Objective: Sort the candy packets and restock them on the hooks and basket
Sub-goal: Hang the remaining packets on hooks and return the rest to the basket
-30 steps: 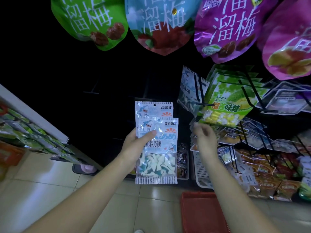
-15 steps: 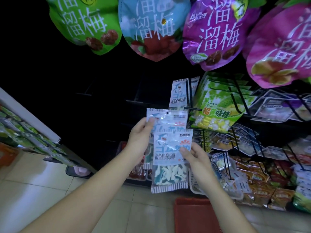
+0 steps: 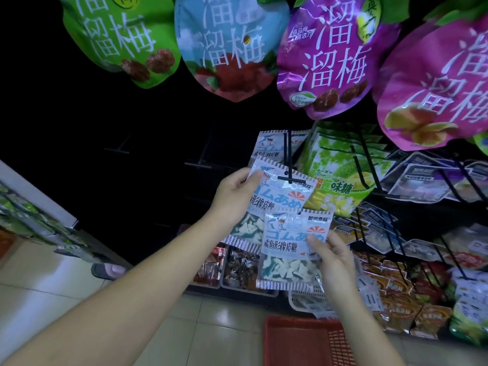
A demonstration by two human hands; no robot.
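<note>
Nearest, low at the person's feet: a red basket (image 3: pixel 295 342) on the tiled floor, its contents not visible from here. Above it the right hand (image 3: pixel 334 260) pinches the lower shark packet (image 3: pixel 290 249), thumb on the printed front and fingers behind, holding it upright in front of a white basket (image 3: pixel 298 299) on the bottom shelf. Further out, the left hand (image 3: pixel 233 192) grips the upper shark packet (image 3: pixel 280 196) by its top left corner, tilted, with the top edge right at the tip of the hook (image 3: pixel 289 154). I cannot tell whether the hang hole is threaded yet. Step in hand, by my reading: hanging this packet. To do it well, level the packet so the hole faces the tip squarely, feed it over the crossbar end, then slide it back along the rod until it sits against the hung shark packets (image 3: pixel 269 149) behind (same print, so the sort is right). Hold the corner lightly, since the film may crumple and the hole may tear. Keep the second packet low and clear of the rod. Just beside the hook on the right hang durian candy packets (image 3: pixel 335 165); don't nudge them. Farthest and highest: large plum bags (image 3: pixel 330 56).
</note>
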